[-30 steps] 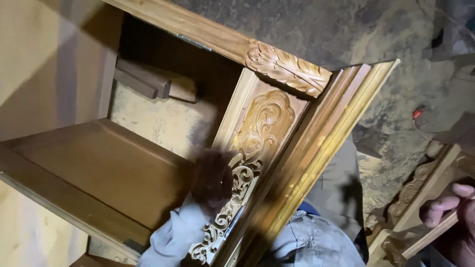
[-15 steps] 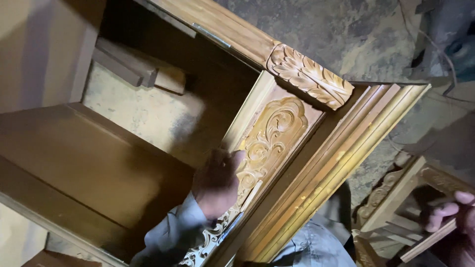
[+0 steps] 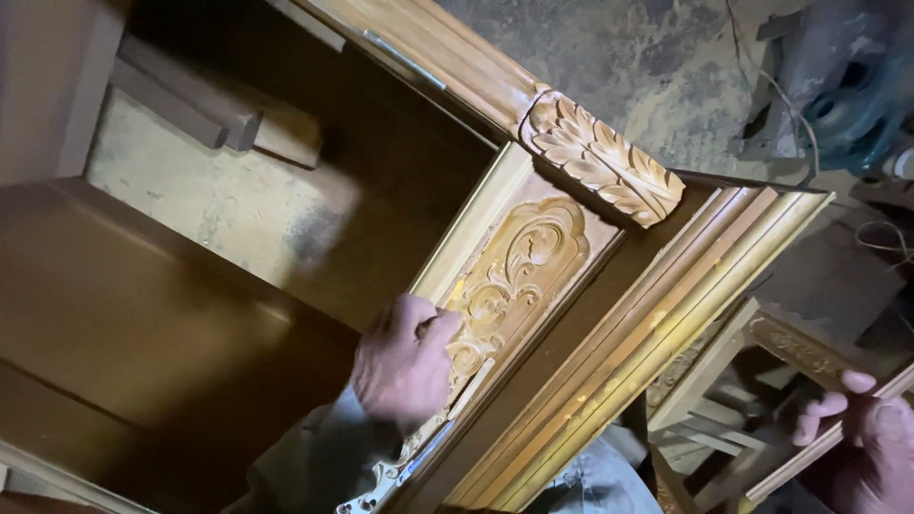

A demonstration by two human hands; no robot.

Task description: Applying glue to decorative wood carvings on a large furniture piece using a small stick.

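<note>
A large wooden cabinet piece with a carved scroll panel (image 3: 522, 271) and a carved leaf ornament (image 3: 602, 167) fills the view. My left hand (image 3: 405, 362) rests against the lower part of the carved panel, fingers curled with the fingertips pressed on the carving; whether it holds something small I cannot tell. My right hand (image 3: 871, 433) is at the lower right edge, gripping a thin wooden strip (image 3: 809, 457) that slants down to the left. The moulded frame edge (image 3: 657, 333) runs diagonally between the two hands.
The open cabinet interior (image 3: 219, 209) lies at the left with loose wood blocks (image 3: 209, 114) inside. A carved wooden frame piece (image 3: 762, 352) lies on the floor at right. A bluish machine (image 3: 847, 86) with cables stands at the top right on a dusty concrete floor.
My left hand has moved up along the carved panel, from the pale lattice carving at the bottom to the scroll carving. The view has shifted, and my right hand sits lower in the frame.
</note>
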